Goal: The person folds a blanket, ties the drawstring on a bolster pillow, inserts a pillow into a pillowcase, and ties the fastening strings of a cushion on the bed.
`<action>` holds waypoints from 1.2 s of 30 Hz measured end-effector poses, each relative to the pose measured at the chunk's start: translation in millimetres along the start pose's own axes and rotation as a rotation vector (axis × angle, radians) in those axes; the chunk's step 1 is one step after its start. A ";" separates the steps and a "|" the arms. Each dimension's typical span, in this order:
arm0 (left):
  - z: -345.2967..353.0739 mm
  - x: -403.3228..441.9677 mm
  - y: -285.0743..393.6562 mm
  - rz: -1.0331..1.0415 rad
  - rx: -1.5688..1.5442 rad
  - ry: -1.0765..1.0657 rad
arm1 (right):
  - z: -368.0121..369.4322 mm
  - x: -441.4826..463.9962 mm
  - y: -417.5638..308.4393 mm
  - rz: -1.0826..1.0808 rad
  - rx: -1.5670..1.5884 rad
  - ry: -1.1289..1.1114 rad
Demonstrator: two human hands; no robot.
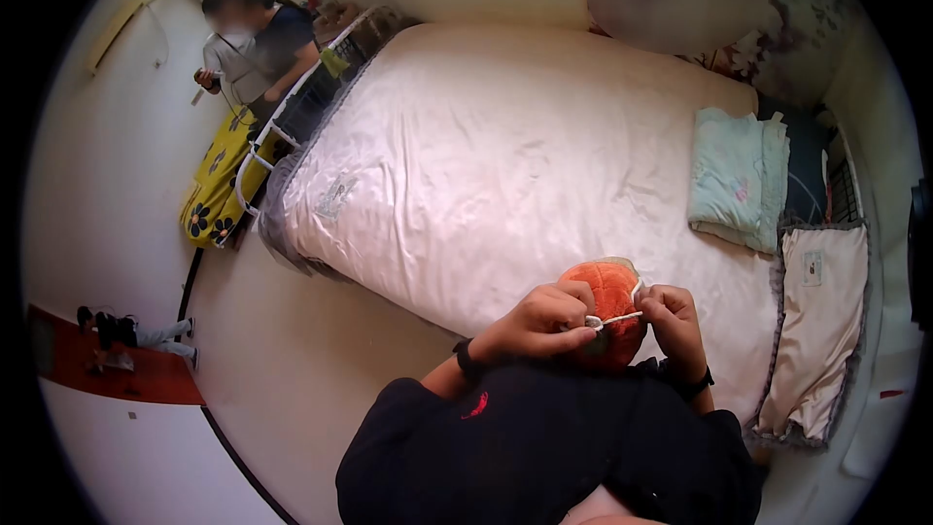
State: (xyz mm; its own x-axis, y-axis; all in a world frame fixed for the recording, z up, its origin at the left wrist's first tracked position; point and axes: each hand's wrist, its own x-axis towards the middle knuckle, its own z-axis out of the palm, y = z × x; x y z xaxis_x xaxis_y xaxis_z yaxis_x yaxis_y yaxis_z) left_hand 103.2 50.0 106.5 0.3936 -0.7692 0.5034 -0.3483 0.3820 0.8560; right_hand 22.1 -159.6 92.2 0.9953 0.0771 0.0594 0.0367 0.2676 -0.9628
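A rounded orange plush thing [610, 294] with a pale edge at its top is right in front of my body, over the near side of the bed; its exact kind I cannot make out. Across its front a thin white cord [622, 317] runs between my hands. My left hand [552, 319] is closed, thumb and fingers pinching the cord's left part, where a small white piece shows. My right hand [673, 323] pinches the cord's other side. The plush's lower part is partly hidden by my hands and dark shirt.
A bed with a shiny pale pink cover [466, 136] fills the middle. Folded mint bedding [736, 180] lies at its right, beside a dark pillow [807, 165]. Two people [258, 49] are at the far left, near a yellow flowered cloth [219, 180]. A red-brown surface [117, 360] stands lower left.
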 end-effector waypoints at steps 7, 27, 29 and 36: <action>-1.2 8.2 2.9 0.084 -0.131 0.102 | 2.5 1.0 -17.5 -0.214 -0.133 -0.133; -20.2 66.7 -18.8 0.091 0.086 0.591 | -6.9 51.1 -33.3 -0.312 0.359 0.127; -21.5 69.1 -25.1 0.084 -0.010 0.632 | -5.4 52.9 -31.7 -0.297 0.279 0.122; -23.4 67.9 -26.8 0.094 -0.155 0.574 | 16.3 51.5 -20.3 -0.539 -0.543 0.231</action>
State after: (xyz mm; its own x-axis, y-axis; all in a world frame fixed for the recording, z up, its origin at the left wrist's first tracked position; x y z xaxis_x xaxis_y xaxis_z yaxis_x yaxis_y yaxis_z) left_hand 159.2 -0.6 120.5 0.7784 -0.3454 0.5241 -0.2929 0.5386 0.7900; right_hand 71.1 -145.4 119.0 0.8195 -0.1462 0.5541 0.4975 -0.2983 -0.8146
